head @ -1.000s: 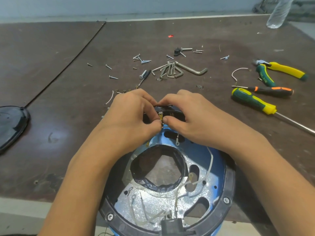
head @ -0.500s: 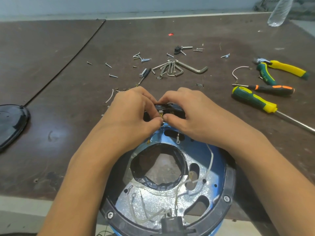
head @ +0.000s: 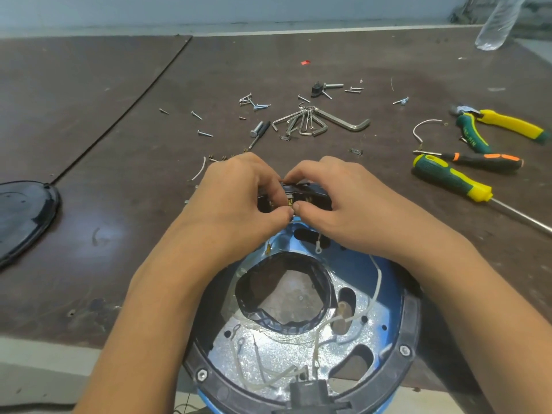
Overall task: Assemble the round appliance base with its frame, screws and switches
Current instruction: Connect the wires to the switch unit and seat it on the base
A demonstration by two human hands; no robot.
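Looking maybe halfway done here. The black frame ring (head: 413, 324) already sits on the blue round base (head: 385, 276) at lower centre, with two bolts (head: 404, 350) visible in it. The left hand (head: 239, 198) and right hand (head: 337, 204) each have their grip pinched on the black switch block (head: 310, 194) at the base's far rim, so I'd guess switches and loose white wires (head: 378, 291) are still to do. On the surface (head: 119, 204): two big screwdrivers (head: 451, 182), one pliers (head: 507, 125), one hex key set (head: 310, 122), and a dozen-ish loose screws (head: 254, 103).
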